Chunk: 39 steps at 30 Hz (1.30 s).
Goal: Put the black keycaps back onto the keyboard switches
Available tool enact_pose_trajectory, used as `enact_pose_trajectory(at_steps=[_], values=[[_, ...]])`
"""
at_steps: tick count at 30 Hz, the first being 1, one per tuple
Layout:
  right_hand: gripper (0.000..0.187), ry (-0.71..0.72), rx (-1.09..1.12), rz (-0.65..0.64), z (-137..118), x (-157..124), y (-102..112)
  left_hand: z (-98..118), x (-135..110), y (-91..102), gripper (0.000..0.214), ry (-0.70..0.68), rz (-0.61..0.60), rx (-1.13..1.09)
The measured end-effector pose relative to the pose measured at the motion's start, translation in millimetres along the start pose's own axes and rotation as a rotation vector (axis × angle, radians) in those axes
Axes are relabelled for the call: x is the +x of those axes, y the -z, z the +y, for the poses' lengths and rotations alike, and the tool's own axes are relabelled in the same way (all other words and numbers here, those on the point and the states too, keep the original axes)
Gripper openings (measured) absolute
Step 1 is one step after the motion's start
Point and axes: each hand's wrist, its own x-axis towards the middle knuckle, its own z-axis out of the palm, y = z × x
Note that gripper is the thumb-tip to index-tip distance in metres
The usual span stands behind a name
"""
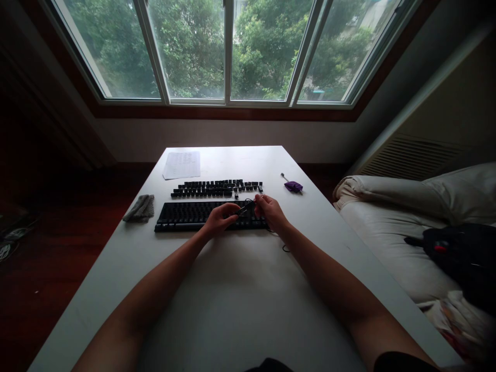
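Note:
A black keyboard (180,217) lies across the white table (240,284), its keycaps partly off as far as I can make out. Over its right part, my left hand (220,219) is closed on one end of a slim dark tool (246,207). The fingertips of my right hand (271,213) pinch together at the tool's other end; any small piece between them is too small to name. Loose black keycaps (209,189) stand in rows just behind the keyboard. A thin black cable (285,249) shows beside my right forearm.
To the left lies a grey cloth (141,208), with a printed paper sheet (182,165) at the far left corner. A purple item (293,186) with a thin stick rests at the right. Beyond the table's right edge is a pale cushioned seat (372,227) with a black bag (461,253).

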Motion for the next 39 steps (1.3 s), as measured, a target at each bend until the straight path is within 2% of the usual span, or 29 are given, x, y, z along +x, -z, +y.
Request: enact_pose_trajectory(at_steps=[6, 14, 20, 28, 34, 39], values=[[0.042, -0.021, 0.023, -0.141, 0.8, -7.4, -10.5, -1.2, -0.1, 2.2, 0.04, 0.01, 0.027, -0.103], [0.04, -0.216, 0.136, -0.101, 8.0, -7.5, -12.8, -1.5, -0.6, 2.4, 0.038, -0.03, 0.008, -0.027], [0.031, -0.328, 0.152, -0.074, 8.7, -5.3, -11.8, -0.6, -1.3, 4.4, 0.036, -0.027, -0.068, 0.02], [0.028, -0.219, -0.016, -0.023, 11.2, -5.8, -10.9, 0.2, -4.7, -0.5, 0.03, -0.069, -0.102, 0.283], [0.03, -0.061, -0.14, -0.042, 16.3, -6.1, -11.1, 1.9, -2.7, -2.9, 0.022, -0.232, -0.1, 0.344], [0.028, -0.124, -0.104, -0.054, 15.3, -7.1, -13.5, 2.5, -2.3, -3.0, 0.018, -0.287, -0.08, 0.414]])
